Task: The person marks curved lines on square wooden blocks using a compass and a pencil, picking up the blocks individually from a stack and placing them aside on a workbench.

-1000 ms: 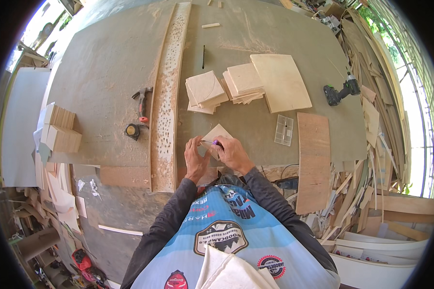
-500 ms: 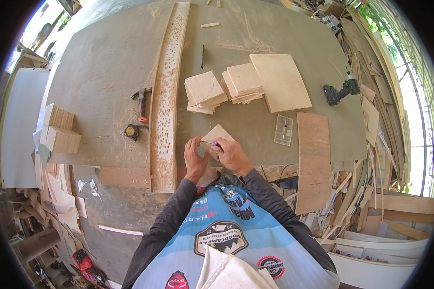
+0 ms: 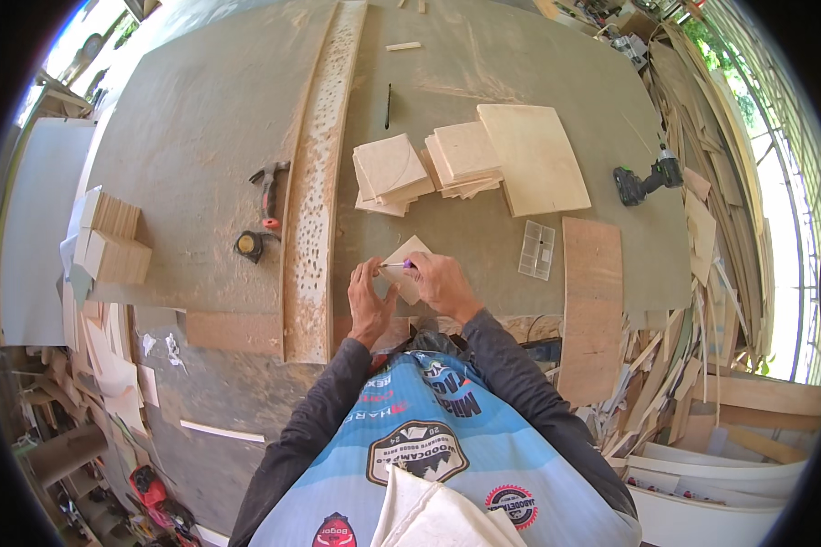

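While hands point(image 3: 370, 299) point(image 3: 443, 286) hold a likely screwdriver point(image 3: 409, 264), table edge point(image 3: 511, 311) lies near, box point(image 3: 535, 251) apart.

A shirt point(image 3: 556, 460) banded in blues was worn, with dark grey sleeves point(image 3: 531, 383). Its front was printed with dark and red lettering point(image 3: 459, 403) at the far end, a dark angular badge point(image 3: 417, 454) midway, a red-toothed round emblem point(image 3: 511, 507) near right and a red emblem point(image 3: 335, 532) near left; its near middle was covered by off-white cloth point(image 3: 438, 515).
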`<state>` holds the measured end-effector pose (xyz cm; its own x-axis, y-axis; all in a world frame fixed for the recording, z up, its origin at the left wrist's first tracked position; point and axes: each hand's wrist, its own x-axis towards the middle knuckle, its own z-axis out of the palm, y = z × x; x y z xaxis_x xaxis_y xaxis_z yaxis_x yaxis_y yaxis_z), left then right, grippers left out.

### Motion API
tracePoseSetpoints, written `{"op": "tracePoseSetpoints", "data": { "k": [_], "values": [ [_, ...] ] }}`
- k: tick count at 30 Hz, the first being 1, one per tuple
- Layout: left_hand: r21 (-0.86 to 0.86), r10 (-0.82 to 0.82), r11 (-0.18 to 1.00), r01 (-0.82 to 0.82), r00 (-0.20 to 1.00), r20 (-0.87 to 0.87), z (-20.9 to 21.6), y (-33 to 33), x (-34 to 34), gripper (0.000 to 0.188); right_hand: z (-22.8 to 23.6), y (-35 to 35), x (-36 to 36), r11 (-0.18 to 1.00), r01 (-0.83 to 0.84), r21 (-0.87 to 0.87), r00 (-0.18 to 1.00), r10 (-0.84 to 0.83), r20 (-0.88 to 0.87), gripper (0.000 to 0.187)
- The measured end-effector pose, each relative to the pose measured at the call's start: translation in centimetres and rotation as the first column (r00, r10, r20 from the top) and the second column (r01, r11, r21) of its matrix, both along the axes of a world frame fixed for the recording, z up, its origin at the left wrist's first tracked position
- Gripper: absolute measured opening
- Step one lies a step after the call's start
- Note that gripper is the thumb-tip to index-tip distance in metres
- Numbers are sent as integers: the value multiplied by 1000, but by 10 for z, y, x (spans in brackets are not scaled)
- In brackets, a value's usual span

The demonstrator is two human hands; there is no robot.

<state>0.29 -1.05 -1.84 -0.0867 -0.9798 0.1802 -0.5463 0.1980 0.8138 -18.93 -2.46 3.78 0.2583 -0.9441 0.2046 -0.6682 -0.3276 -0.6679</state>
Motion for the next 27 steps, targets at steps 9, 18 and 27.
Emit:
{"op": "tracePoseSetpoints", "data": {
  "k": [9,18,27],
  "values": [
    [24,43,999,-42,998,-48,-7,0,-2,67,16,-65,-9,972,-227,-53,964,217,-153,11],
    [30,47,998,-46,997,-58,-22,1,-2,86,21,-88,-11,919,-375,-126,919,349,-184,12],
    [121,-141,985,120,973,182,22,3,-13,119,34,2,-83,943,326,70,918,-333,213,17]
  ]
}}
